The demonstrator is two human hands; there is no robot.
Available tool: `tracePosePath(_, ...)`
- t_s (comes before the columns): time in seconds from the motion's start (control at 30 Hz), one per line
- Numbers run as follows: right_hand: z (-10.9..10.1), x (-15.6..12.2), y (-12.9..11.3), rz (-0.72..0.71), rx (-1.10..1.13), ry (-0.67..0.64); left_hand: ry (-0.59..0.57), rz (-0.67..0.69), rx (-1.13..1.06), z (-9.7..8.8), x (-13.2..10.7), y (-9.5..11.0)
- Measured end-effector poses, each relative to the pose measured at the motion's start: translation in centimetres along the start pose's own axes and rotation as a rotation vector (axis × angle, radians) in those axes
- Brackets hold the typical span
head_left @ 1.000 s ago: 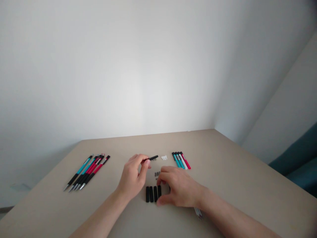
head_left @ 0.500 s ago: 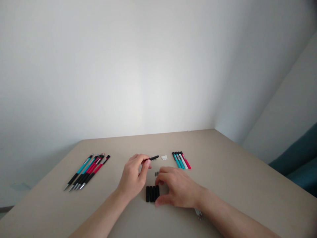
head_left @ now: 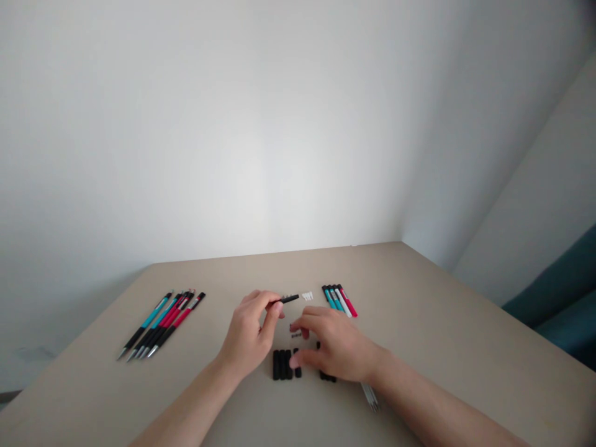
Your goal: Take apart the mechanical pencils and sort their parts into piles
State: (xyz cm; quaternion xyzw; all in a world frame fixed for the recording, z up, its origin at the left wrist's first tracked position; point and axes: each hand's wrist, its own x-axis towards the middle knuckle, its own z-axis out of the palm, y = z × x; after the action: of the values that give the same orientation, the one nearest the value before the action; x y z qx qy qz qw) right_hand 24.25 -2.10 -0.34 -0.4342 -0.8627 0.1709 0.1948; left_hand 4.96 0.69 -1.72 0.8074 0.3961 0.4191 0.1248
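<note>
I have the left hand (head_left: 254,320) pinched shut on a slim black piece (head_left: 291,298), raised near the middle of the table (head_left: 223,403), its free end pointing right. My right hand (head_left: 333,344) is half open, thumb and forefinger apart, with nothing that I can see between them. Its thumb overlaps a loose black grip (head_left: 298,371), just right of a close row of black grips (head_left: 282,365); I can't tell whether it touches. White refills (head_left: 371,398) show at the near right, partly under the forearm. Small white parts (head_left: 307,296) and coloured barrels (head_left: 342,301) lie farther off; pens (head_left: 161,324) lie left.
</note>
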Motion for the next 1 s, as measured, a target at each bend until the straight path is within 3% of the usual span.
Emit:
tracePosePath(0.17, 0.0, 0.13, 0.1, 0.077, 0.109, 0.254, -0.026, 0.04, -0.015, -0.07, 0.13, 0.17)
tracePosePath(0.3, -0.16, 0.13, 0.12, 0.055, 0.153, 0.354, -0.052, 0.075, -0.031, -0.06, 0.19, 0.19)
tracePosePath(0.57, -0.34, -0.05, -0.26, -0.007, 0.236, 0.352, -0.091, 0.131, -0.035, 0.26, 0.15, 0.15)
tracePosePath(0.83, -0.33, -0.06, -0.14, 0.044, 0.36, 0.374, -0.076, 0.176, -0.024, 0.33, 0.27, 0.16)
tracePosePath(1.0, 0.18, 0.09, 0.05, 0.119, 0.467, 0.318, -0.016, 0.213, -0.027, 0.32, 0.28, 0.03)
